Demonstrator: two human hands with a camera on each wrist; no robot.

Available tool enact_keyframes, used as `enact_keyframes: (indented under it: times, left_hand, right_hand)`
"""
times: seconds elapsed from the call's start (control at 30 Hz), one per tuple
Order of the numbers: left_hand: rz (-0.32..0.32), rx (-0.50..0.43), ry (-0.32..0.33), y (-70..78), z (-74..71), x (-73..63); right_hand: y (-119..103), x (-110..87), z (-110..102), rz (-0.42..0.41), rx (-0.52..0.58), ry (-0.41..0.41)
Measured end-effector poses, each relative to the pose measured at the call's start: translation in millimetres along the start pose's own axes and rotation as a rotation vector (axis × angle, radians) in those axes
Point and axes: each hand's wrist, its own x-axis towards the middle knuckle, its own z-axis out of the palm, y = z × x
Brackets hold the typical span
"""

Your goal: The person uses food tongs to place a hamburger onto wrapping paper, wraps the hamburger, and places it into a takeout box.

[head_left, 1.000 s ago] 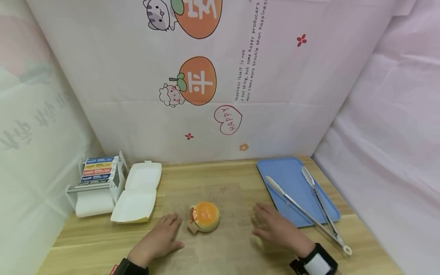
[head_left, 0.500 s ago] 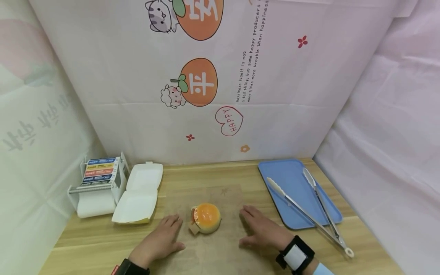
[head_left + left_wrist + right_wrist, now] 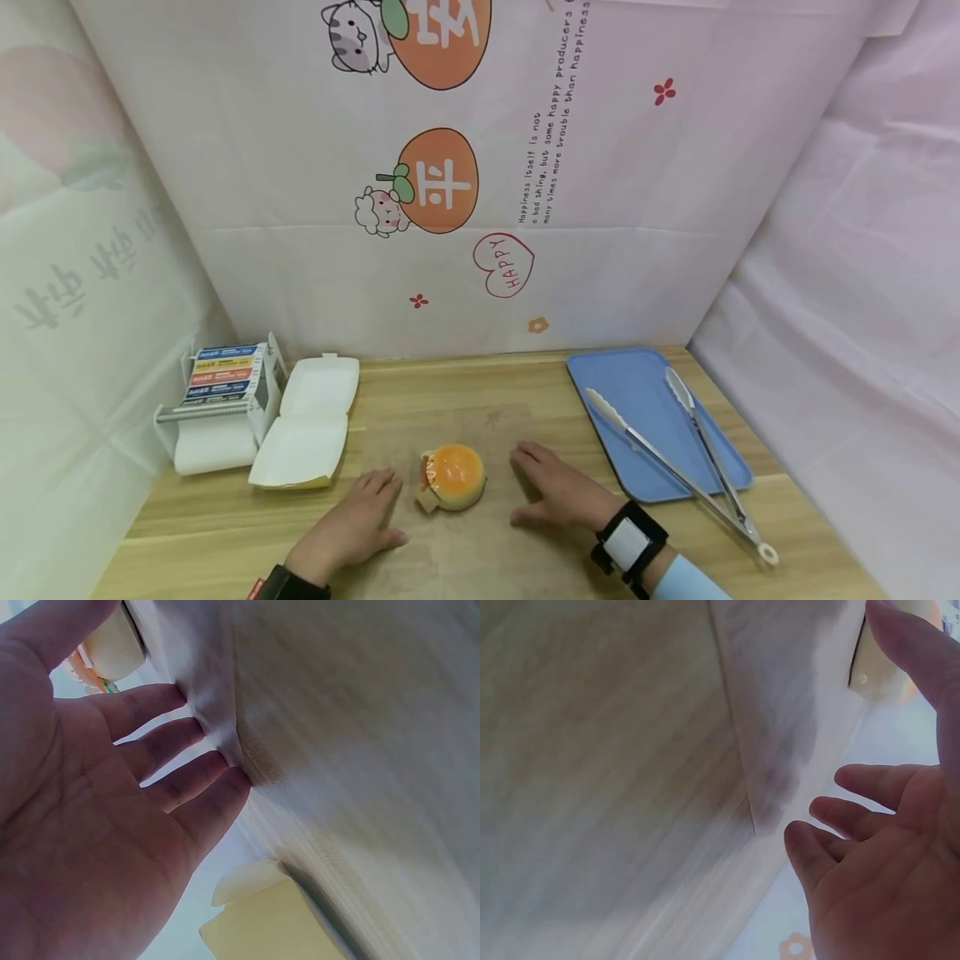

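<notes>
Burger (image 3: 456,477) lies on brown paper (image 3: 480,554) over our worktop (image 3: 172,533). Our left grip (image 3: 352,523), spread loosely, touches the paper's left edge; our right grip (image 3: 566,492), also spread, is across the burger near the opposite edge. Tongs (image 3: 660,457) lie partly on a blue tray (image 3: 637,375).

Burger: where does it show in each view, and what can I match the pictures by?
Head: the burger is low, near the middle, between the left hand and right hand.
Left wrist: burger at upper left, partly hidden by the hand.
Right wrist: burger at upper right, partly hidden by the hand.
Shared landmark: the thin sheet under it.
</notes>
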Motion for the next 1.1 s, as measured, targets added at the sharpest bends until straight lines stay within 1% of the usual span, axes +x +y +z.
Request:
enact_keyframes:
  times: [0.37,0.63,0.83,0.93,1.1]
  left_hand:
    - [0.006,-0.005,0.0,0.4,1.1,0.7]
    - [-0.002,-0.009,-0.015,-0.4,1.1,1.8]
    - [0.016,0.035,-0.023,-0.2,0.0,2.5]
    - [0.038,0.067,-0.018,0.1,-1.4,2.8]
    - [0.062,0.083,-0.012,-0.8,-4.1,5.0]
  right_hand:
    - [2.4,7.7,6.3,0.006,0.007,-0.027]
    - [6.7,10.8,8.9,0.004,-0.02,-0.039]
    - [5.6,8.8,7.9,0.001,-0.021,-0.036]
    - [4.6,7.7,8.0,0.011,-0.028,-0.029]
    - [0.5,5.4,8.3,0.033,-0.021,-0.019]
